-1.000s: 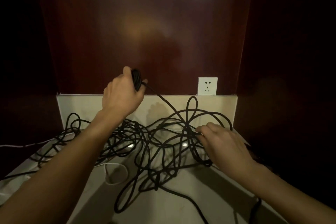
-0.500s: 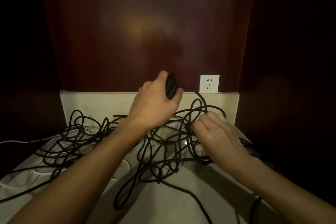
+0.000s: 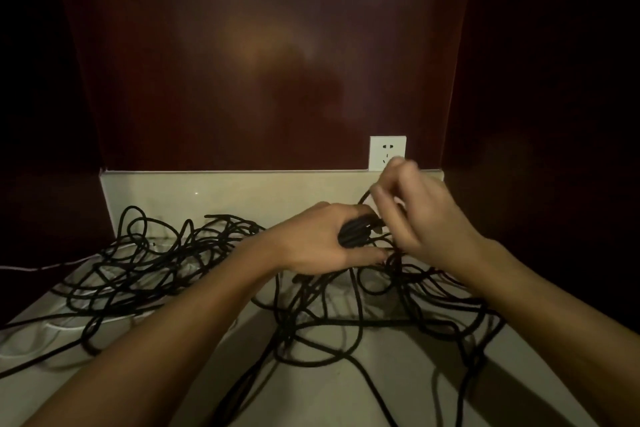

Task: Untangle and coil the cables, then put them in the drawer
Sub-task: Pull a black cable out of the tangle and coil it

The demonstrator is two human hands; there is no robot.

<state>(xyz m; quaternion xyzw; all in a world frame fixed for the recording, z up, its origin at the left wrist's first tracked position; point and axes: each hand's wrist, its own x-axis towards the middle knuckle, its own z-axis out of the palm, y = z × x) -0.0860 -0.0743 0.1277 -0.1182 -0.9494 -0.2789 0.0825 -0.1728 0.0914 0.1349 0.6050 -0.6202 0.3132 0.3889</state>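
Observation:
A long black cable (image 3: 166, 263) lies in a loose tangle across the pale countertop (image 3: 346, 392). My left hand (image 3: 318, 243) grips a small bundle of coiled black cable (image 3: 356, 232) low over the tangle, right of centre. My right hand (image 3: 419, 218) is raised just right of it, fingers curled and pinching a strand that loops up near the backsplash; the hand is blurred. A thin white cable (image 3: 31, 340) lies under the black one at the left.
A white wall socket (image 3: 387, 152) sits on the dark wood back panel above the pale backsplash (image 3: 225, 191). Dark wood side panels close the niche left and right. No drawer is in view.
My left hand has come down and to the right with the coiled bundle. My right hand has lifted from the tangle up toward the socket with a strand.

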